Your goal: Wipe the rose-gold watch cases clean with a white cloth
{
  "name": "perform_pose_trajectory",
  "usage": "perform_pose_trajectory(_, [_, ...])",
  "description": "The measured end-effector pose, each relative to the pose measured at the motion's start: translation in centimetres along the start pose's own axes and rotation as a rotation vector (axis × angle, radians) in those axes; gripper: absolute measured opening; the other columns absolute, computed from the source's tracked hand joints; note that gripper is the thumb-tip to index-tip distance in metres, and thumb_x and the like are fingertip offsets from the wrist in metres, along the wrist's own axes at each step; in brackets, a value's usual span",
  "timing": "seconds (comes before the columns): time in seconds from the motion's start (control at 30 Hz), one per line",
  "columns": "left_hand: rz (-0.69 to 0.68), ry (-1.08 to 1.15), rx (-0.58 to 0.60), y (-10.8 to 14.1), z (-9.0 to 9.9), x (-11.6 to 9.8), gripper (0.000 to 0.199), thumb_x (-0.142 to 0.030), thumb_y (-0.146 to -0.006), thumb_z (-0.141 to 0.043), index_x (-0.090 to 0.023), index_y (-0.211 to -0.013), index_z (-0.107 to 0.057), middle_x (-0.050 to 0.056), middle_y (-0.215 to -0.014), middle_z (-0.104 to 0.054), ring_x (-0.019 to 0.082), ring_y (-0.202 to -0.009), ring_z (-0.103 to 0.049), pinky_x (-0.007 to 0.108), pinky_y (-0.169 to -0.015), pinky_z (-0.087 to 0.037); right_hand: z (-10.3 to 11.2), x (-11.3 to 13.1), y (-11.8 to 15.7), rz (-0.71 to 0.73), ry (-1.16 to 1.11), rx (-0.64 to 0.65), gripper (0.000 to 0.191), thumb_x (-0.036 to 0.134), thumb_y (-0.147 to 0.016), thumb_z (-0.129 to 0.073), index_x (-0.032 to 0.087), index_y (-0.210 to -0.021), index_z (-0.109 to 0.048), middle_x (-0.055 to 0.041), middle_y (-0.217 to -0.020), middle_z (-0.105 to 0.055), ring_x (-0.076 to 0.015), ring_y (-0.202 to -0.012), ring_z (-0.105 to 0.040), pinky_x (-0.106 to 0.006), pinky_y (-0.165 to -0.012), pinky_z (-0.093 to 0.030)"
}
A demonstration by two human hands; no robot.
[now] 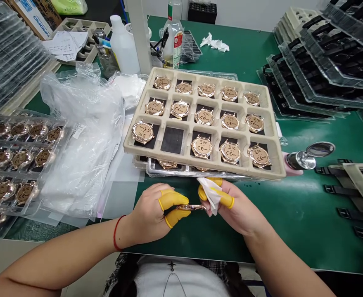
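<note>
My left hand (159,210), with yellow finger cots on thumb and finger, pinches a rose-gold watch case (192,207) by its side, edge-on to me. My right hand (231,204), also in yellow finger cots, grips a folded white wipe (212,194) beside the case's right end. Whether the wipe touches the case I cannot tell. Just beyond both hands lies a beige compartment tray (181,159) of rose-gold watch cases, backs up. One front-row compartment (172,140), second from the left, holds only its dark pad.
Clear trays of watch cases (20,159) and a crumpled plastic bag (82,136) lie left. Stacked strap trays (317,78) rise at right, near a pump dispenser (302,160) with its lid up. A white bottle (124,47) and glass bottle (174,39) stand behind.
</note>
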State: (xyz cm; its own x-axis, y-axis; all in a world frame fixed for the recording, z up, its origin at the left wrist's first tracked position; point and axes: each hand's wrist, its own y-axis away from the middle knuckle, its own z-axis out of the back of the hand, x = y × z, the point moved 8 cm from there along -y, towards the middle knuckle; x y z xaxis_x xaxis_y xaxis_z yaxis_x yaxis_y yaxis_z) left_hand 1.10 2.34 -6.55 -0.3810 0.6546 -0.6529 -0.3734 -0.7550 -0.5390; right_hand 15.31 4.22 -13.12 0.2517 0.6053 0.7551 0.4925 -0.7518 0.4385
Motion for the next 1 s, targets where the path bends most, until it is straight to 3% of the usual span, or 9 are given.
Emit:
perform_pose_trajectory(0.13, [-0.010,-0.018,-0.021,-0.2,0.2,-0.1,0.006,-0.023,-0.085,-0.063,-0.020,-0.088,-0.060,0.001,-0.069,-0.067,0.015,-0.066,-0.062,0.030,-0.070,-0.055,0.7,0.4,0.1,0.051,0.028,-0.044,0.034,0.044,-0.057,-0.083,0.015,-0.064,-0.066,-0.0011,-0.063,-0.058,-0.0112,-0.056,-0.049,-0.023,-0.053,-0.042])
perform_pose_trajectory(0.3, [-0.043,-0.067,-0.032,-0.2,0.3,-0.5,0.008,-0.017,-0.081,-0.063,-0.020,-0.087,-0.059,-0.001,-0.062,-0.062,0.013,-0.059,-0.057,0.029,-0.070,-0.053,0.3,-0.4,-0.1,-0.008,0.055,0.035,0.025,0.036,-0.065,-0.080,0.015,-0.071,-0.068,0.0004,-0.062,-0.058,-0.0088,-0.053,-0.050,-0.019,-0.049,-0.040])
perform_pose_trajectory(0.4, [-0.045,-0.069,-0.020,-0.1,0.3,-0.5,0.008,-0.016,-0.081,-0.062,-0.019,-0.086,-0.058,-0.001,-0.062,-0.061,0.012,-0.057,-0.055,0.030,-0.070,-0.053,0.2,-0.5,-0.2,-0.043,0.025,0.070,0.030,0.037,-0.063,-0.082,0.016,-0.080,-0.067,0.0006,-0.062,-0.061,-0.0083,-0.049,-0.052,-0.017,-0.045,-0.039])
perform_pose_trajectory(0.67, [-0.040,-0.055,-0.062,0.0,0.6,-0.4,0.009,-0.015,-0.078,-0.063,-0.020,-0.080,-0.056,-0.003,-0.058,-0.056,0.013,-0.057,-0.053,0.028,-0.067,-0.052,-0.6,-0.6,-0.5,0.039,0.223,0.146,0.031,0.034,-0.067,-0.080,0.017,-0.089,-0.068,-0.0024,-0.077,-0.065,-0.0108,-0.062,-0.057,-0.021,-0.053,-0.047])
perform_pose_trajectory(0.73, [-0.038,-0.041,-0.060,0.0,0.5,-0.4,0.009,-0.016,-0.078,-0.063,-0.020,-0.080,-0.055,-0.003,-0.058,-0.056,0.013,-0.057,-0.053,0.028,-0.067,-0.052,-0.9,-0.2,-0.5,0.170,0.369,0.103,0.025,0.035,-0.070,-0.078,0.018,-0.086,-0.068,-0.0023,-0.077,-0.064,-0.0118,-0.065,-0.057,-0.024,-0.060,-0.049])
perform_pose_trajectory(0.83, [-0.030,-0.024,-0.053,0.1,0.3,-0.2,0.009,-0.017,-0.079,-0.063,-0.019,-0.084,-0.056,-0.002,-0.059,-0.058,0.013,-0.057,-0.053,0.029,-0.067,-0.051,-1.6,1.9,0.5,0.556,0.662,-0.018,0.014,0.031,-0.076,-0.074,0.022,-0.084,-0.068,-0.0021,-0.076,-0.062,-0.0146,-0.070,-0.057,-0.029,-0.065,-0.049])
perform_pose_trajectory(0.9, [-0.013,-0.027,-0.033,0.2,0.0,0.0,0.009,-0.020,-0.082,-0.063,-0.018,-0.089,-0.057,0.000,-0.063,-0.060,0.014,-0.060,-0.056,0.029,-0.065,-0.051,-2.3,3.0,1.7,0.801,0.807,-0.059,0.012,0.025,-0.081,-0.068,0.025,-0.093,-0.068,-0.0032,-0.081,-0.062,-0.0168,-0.075,-0.058,-0.032,-0.069,-0.050])
perform_pose_trajectory(1.0, [0.032,-0.048,0.074,0.5,-1.1,0.6,0.012,-0.022,-0.087,-0.057,-0.017,-0.098,-0.059,0.003,-0.073,-0.066,0.017,-0.068,-0.060,0.029,-0.064,-0.050,-2.9,3.3,2.5,0.937,0.911,-0.043,0.026,0.017,-0.087,-0.058,0.029,-0.109,-0.065,-0.0050,-0.089,-0.062,-0.0185,-0.082,-0.057,-0.035,-0.073,-0.049])
